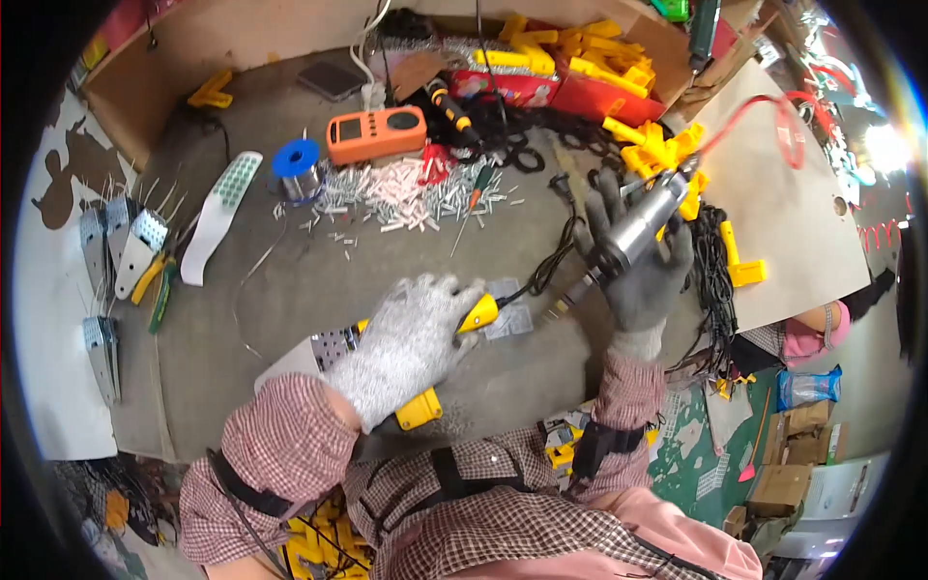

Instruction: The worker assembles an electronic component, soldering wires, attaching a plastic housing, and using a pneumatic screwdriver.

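Observation:
My left hand (406,333), in a pale grey knit glove, is closed around a yellow plastic handle (478,314) near the table's front edge. A black cord (551,271) runs from the handle's right end. By the left wrist a perforated metal plate (335,348) and a yellow plastic piece (420,410) stick out; the hand hides how they join the handle. To the right, my right hand (643,275), in a dark-palmed glove, grips a silver pneumatic screwdriver (646,227). Its bit tilts down toward the handle, apart from it, and a red hose (744,111) trails off behind.
Behind the hands lie a pile of screws and small sleeves (406,193), a screwdriver (476,193), a blue solder spool (296,159) and an orange dial device (377,135). Yellow handles (599,58) fill red boxes. Pliers (159,290) and metal plates (101,338) lie left. Another person's arm (822,329) shows right.

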The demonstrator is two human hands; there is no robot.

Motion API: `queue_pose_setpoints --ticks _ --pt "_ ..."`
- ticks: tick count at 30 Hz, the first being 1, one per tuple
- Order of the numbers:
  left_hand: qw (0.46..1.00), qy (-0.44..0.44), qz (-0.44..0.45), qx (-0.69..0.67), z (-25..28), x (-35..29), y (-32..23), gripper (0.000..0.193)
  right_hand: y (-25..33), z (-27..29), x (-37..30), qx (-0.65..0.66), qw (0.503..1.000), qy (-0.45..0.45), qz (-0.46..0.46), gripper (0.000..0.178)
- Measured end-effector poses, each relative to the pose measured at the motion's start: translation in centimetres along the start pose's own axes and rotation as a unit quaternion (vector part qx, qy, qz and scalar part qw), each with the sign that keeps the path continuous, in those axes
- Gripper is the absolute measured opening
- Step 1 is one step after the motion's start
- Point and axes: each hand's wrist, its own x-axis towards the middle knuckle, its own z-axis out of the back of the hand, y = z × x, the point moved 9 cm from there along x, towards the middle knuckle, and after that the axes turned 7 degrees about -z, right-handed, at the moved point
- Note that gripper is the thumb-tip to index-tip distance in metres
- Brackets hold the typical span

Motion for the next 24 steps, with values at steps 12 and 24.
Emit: queue_pose_setpoints --ticks 12,24 --pt "0.997 -0.030 0.048 -0.055 -1.1 -0.3 1.2 0.041 -3.8 -2.8 0.0 -0.223 0.954 -0.008 0.202 0.049" --pt "0.975 -0.212 -0.061 -0.015 0.9 -2.1 0.3 0.035 -11.3 -0.2 -1.6 -0.552 0.818 0.157 -0.046 0.043"
